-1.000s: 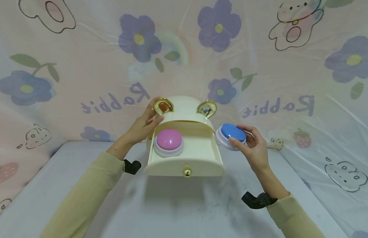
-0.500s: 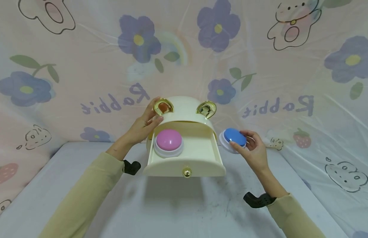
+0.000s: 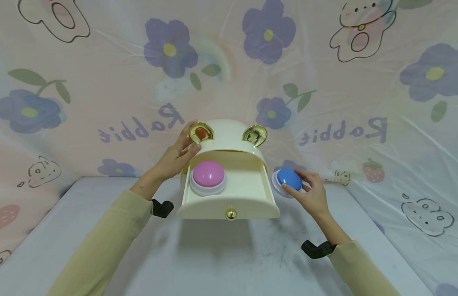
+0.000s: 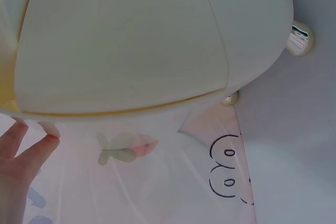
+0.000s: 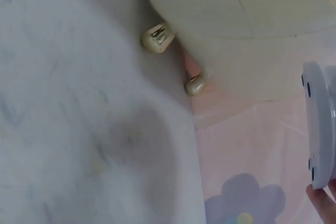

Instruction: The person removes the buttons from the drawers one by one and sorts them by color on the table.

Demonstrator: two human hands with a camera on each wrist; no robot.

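A cream storage box (image 3: 229, 133) with gold-rimmed ears stands at the centre of the head view, its drawer (image 3: 247, 181) pulled out. Inside the drawer's left side sits a pink push button (image 3: 208, 174) on a white base. My left hand (image 3: 174, 158) grips the box by its left ear (image 3: 201, 132), thumb in front and fingers behind. To the right of the drawer, my right hand (image 3: 313, 192) pinches a blue push button (image 3: 289, 178) between thumb and fingers. This button's white base (image 5: 318, 124) hangs tilted on edge in the right wrist view, apart from the box.
Short gold feet (image 5: 157, 38) hold the box up off the white table (image 3: 214, 263). A gold knob (image 3: 231, 214) sticks out from the drawer front. Behind the table hangs a patterned curtain (image 3: 229, 61) with flowers and rabbits.
My right hand has lowered the blue button slightly and moved it a little away from the drawer's side. The left hand keeps its grip on the ear, and the pink button stays put.
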